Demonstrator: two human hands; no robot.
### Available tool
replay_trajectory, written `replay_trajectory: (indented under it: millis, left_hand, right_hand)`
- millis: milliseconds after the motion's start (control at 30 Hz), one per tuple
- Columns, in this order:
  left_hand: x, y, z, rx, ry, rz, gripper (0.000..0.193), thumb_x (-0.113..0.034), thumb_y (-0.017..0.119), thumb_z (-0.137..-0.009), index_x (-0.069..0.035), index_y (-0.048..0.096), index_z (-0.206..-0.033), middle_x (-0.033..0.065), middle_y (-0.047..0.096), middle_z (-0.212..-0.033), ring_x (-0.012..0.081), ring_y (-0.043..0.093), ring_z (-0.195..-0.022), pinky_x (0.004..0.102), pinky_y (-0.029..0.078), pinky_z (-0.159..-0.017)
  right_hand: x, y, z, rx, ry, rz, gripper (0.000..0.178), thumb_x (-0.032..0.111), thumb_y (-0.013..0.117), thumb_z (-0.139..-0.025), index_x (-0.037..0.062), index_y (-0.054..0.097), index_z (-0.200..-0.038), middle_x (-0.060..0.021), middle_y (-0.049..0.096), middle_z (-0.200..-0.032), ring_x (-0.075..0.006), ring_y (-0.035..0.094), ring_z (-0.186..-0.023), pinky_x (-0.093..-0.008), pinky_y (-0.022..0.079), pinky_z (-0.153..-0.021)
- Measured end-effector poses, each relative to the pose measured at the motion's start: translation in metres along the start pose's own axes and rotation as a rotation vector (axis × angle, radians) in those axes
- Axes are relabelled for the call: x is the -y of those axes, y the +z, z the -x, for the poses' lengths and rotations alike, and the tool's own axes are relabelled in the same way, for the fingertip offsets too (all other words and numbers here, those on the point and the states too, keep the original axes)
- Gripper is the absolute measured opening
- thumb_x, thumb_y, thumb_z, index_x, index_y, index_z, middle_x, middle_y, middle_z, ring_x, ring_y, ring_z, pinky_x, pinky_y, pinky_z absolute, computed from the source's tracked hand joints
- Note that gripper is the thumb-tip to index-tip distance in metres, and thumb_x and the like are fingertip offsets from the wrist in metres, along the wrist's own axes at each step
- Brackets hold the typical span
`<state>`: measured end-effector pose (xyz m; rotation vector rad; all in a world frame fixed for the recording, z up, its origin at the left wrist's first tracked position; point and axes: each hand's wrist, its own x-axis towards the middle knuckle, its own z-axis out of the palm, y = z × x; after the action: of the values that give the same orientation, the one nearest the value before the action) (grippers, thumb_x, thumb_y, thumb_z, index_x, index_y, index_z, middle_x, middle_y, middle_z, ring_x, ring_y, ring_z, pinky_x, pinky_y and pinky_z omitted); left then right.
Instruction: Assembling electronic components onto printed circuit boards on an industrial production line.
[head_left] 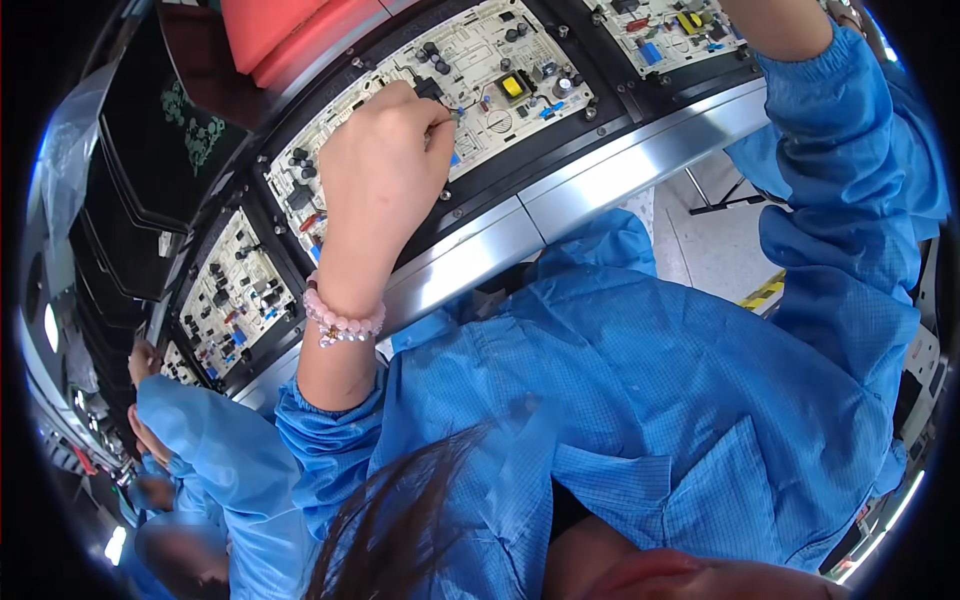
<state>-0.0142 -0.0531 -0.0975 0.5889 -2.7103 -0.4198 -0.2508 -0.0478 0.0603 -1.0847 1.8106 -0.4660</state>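
Note:
My left hand (pixel 385 150), with a pink bead bracelet (pixel 343 318) at its wrist, is over a cream circuit board (pixel 480 75) in a black frame. Its fingers curl down and the thumb presses in toward them. The fingertips are hidden behind the hand, so I cannot make out what they hold. Near the thumb stand a black component (pixel 427 90) and a blue one on the board. To the right on the same board is a yellow-topped transformer (pixel 513 87). My right forearm (pixel 785 25) reaches past the upper edge at the right; the hand itself is cut off.
A second circuit board (pixel 665 35) lies to the right, another board (pixel 232 275) to the left. A silver rail (pixel 600 165) runs along the near side. A red bin (pixel 290 35) stands beyond the boards. Another person's blue sleeve (pixel 215 440) is at the left.

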Motion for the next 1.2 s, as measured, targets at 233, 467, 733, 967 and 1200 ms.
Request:
replay_trajectory:
  millis: [233,467,733,967,1200]
  left_hand:
    - [-0.005,0.000,-0.009,-0.013,0.216,-0.207,0.009,-0.006,0.062,-0.070,-0.003,0.064,-0.062,0.0091,0.061,-0.072,0.0295,0.063,-0.058,0.0370,0.051,-0.052]
    - [-0.002,-0.007,-0.029,0.146,0.267,-0.155,0.010,-0.010,0.063,-0.074,-0.004,0.066,-0.066,0.0075,0.063,-0.074,0.0297,0.065,-0.063,0.0377,0.053,-0.056]
    - [-0.008,-0.026,-0.041,0.319,0.203,-0.199,0.009,-0.015,0.069,-0.076,-0.007,0.071,-0.074,0.0058,0.064,-0.076,0.0280,0.065,-0.069,0.0367,0.052,-0.059]
    - [-0.036,0.001,-0.050,0.149,0.269,-0.046,0.017,-0.020,0.074,-0.079,-0.008,0.073,-0.092,0.0049,0.066,-0.086,0.0268,0.066,-0.068,0.0350,0.053,-0.059]
    - [-0.040,0.019,-0.057,0.094,0.274,-0.056,0.009,-0.015,0.072,-0.077,-0.007,0.072,-0.081,0.0053,0.063,-0.081,0.0261,0.066,-0.068,0.0366,0.053,-0.058]
  right_hand:
    - [-0.059,0.055,0.004,-0.359,-0.790,0.741,0.018,0.014,0.058,-0.082,-0.0017,0.068,-0.085,-0.0199,0.065,-0.073,-0.0349,0.064,-0.069,-0.0431,0.052,-0.067]
    - [-0.089,0.052,0.015,-0.326,-0.774,0.702,0.017,0.011,0.057,-0.082,-0.0024,0.067,-0.083,-0.0207,0.066,-0.078,-0.0372,0.064,-0.074,-0.0436,0.051,-0.070]
    - [-0.102,0.038,0.031,-0.369,-0.758,0.728,0.019,0.011,0.057,-0.082,-0.0046,0.067,-0.081,-0.0215,0.065,-0.076,-0.0351,0.065,-0.073,-0.0425,0.052,-0.070]
    - [-0.100,0.018,0.036,-0.479,-0.754,0.594,0.020,0.012,0.058,-0.080,-0.0056,0.066,-0.077,-0.0216,0.065,-0.072,-0.0324,0.064,-0.068,-0.0410,0.052,-0.069]
    - [-0.084,0.002,0.010,-0.552,-0.916,0.646,0.022,0.015,0.058,-0.079,-0.0055,0.065,-0.078,-0.0220,0.066,-0.074,-0.0388,0.063,-0.066,-0.0439,0.052,-0.068]
